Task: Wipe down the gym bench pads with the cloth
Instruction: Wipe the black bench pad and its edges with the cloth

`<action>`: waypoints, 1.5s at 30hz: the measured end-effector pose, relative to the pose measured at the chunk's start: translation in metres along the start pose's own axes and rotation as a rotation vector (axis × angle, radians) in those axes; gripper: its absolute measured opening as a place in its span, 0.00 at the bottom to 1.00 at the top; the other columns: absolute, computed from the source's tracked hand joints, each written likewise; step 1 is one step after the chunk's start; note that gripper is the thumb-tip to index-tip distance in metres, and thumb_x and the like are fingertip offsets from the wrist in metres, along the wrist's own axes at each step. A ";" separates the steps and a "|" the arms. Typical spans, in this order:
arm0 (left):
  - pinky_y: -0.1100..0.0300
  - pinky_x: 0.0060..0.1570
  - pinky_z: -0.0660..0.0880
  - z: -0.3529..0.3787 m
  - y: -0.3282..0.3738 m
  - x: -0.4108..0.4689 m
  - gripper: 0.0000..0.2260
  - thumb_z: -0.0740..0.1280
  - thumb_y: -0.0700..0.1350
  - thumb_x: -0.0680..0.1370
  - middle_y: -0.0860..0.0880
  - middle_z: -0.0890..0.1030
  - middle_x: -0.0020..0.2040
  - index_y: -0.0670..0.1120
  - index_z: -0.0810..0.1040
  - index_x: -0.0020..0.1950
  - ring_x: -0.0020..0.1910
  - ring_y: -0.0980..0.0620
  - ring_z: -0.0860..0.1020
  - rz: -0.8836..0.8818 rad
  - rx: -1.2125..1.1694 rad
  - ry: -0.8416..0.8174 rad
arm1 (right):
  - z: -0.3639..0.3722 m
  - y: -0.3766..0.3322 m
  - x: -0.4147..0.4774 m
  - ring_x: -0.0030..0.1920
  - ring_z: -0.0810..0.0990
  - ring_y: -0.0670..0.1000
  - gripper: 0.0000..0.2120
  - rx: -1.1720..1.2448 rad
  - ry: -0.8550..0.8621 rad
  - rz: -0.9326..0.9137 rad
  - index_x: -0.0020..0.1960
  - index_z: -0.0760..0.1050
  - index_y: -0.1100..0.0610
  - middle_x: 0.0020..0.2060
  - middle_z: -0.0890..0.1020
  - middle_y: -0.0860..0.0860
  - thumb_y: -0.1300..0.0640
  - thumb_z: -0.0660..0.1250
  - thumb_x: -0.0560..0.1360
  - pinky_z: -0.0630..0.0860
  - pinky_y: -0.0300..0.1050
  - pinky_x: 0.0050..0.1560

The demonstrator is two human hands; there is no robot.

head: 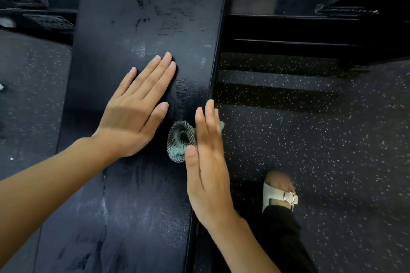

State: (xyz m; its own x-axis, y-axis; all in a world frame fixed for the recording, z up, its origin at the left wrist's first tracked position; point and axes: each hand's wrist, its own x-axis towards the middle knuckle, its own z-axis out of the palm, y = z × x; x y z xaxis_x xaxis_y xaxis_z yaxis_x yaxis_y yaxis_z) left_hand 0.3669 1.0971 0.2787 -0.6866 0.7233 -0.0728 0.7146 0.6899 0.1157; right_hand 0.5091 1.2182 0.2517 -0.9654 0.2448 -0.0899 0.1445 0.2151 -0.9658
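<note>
Your right hand (pixel 207 162), fingers flat and straight, presses the bunched cloth (pixel 180 144) poking out thumb-side, while your left hand (pixel 135 111) rests splayed on the counter (pixel 137 17) just beyond.

Scuffed glossy pad (pixel 142 29); woven, fuzzy cloth (pixel 180 143)

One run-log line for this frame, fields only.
left hand: flat on bench pad | right hand: fingers straight, pressing cloth at pad's right edge | stage: wiping

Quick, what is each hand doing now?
Left hand: open, flat on the bench pad.
Right hand: open, fingers straight, pressing the cloth.
</note>
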 end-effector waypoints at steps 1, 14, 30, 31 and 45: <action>0.54 0.78 0.47 0.000 -0.001 0.003 0.26 0.49 0.47 0.83 0.49 0.52 0.81 0.44 0.52 0.81 0.80 0.52 0.51 -0.004 0.005 0.001 | 0.000 0.000 0.002 0.80 0.43 0.47 0.26 0.006 0.003 0.001 0.80 0.48 0.56 0.80 0.45 0.46 0.56 0.48 0.84 0.43 0.40 0.78; 0.52 0.78 0.49 0.001 0.000 0.011 0.26 0.50 0.47 0.82 0.47 0.55 0.81 0.42 0.54 0.80 0.80 0.51 0.52 -0.005 0.011 0.020 | -0.018 0.005 0.086 0.79 0.44 0.44 0.24 0.108 0.043 -0.018 0.80 0.51 0.59 0.80 0.48 0.48 0.60 0.50 0.84 0.47 0.50 0.79; 0.56 0.78 0.45 -0.003 -0.001 0.028 0.27 0.50 0.49 0.82 0.51 0.51 0.81 0.46 0.50 0.81 0.80 0.54 0.49 -0.071 -0.039 -0.015 | -0.024 0.005 0.094 0.79 0.40 0.44 0.24 0.040 0.011 -0.071 0.80 0.50 0.58 0.80 0.47 0.48 0.59 0.50 0.85 0.40 0.45 0.78; 0.57 0.77 0.44 -0.004 -0.002 0.031 0.27 0.49 0.49 0.82 0.51 0.51 0.81 0.46 0.50 0.81 0.80 0.54 0.48 -0.065 -0.035 -0.017 | -0.023 0.004 0.090 0.79 0.40 0.43 0.24 0.051 0.004 -0.061 0.80 0.50 0.57 0.80 0.47 0.47 0.59 0.50 0.85 0.40 0.43 0.78; 0.55 0.78 0.42 -0.005 -0.010 0.062 0.26 0.47 0.49 0.83 0.52 0.49 0.82 0.46 0.49 0.81 0.80 0.55 0.47 -0.083 -0.056 -0.003 | -0.031 0.007 0.109 0.80 0.42 0.48 0.24 0.081 -0.005 -0.103 0.79 0.52 0.62 0.80 0.50 0.52 0.61 0.50 0.85 0.45 0.46 0.79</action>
State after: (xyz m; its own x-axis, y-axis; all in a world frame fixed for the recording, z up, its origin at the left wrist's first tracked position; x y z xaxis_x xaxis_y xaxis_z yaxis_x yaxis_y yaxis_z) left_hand 0.3168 1.1350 0.2783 -0.7430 0.6636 -0.0871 0.6463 0.7451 0.1646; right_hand 0.4114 1.2753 0.2423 -0.9753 0.2206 0.0094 0.0271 0.1616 -0.9865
